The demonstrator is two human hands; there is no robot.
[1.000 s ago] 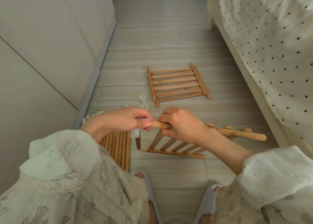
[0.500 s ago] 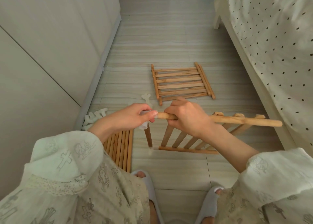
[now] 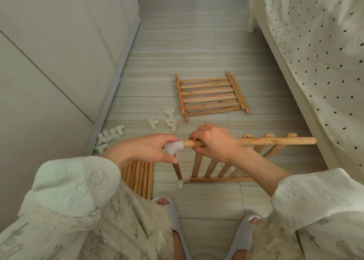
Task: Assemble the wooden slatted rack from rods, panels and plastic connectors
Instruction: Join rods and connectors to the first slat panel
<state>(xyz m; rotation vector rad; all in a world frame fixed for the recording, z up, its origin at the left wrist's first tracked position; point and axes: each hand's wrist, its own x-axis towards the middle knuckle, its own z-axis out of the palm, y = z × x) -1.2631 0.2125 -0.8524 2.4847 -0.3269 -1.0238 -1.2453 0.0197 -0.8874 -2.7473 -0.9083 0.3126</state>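
My left hand (image 3: 149,148) grips a white plastic corner connector (image 3: 173,147) fitted on the left end of a horizontal wooden rod (image 3: 275,141). My right hand (image 3: 214,141) is curled round that rod just right of the connector. Below the connector a short upright rod (image 3: 177,170) runs down to a second white connector (image 3: 180,183) on the floor. A slatted panel (image 3: 218,168) stands on edge under the top rod. Another slatted panel (image 3: 210,95) lies flat further away.
Several loose white connectors (image 3: 169,118) lie on the floor, with more by the wardrobe (image 3: 110,135). A bundle of rods (image 3: 139,178) lies under my left forearm. The wardrobe wall (image 3: 59,63) is left, the dotted bed (image 3: 315,53) right. Slippers (image 3: 242,236) are below.
The top rod has risen and levelled out. The white connector now shows clear of my left fingers on the rod's end, and the panel stands more upright.
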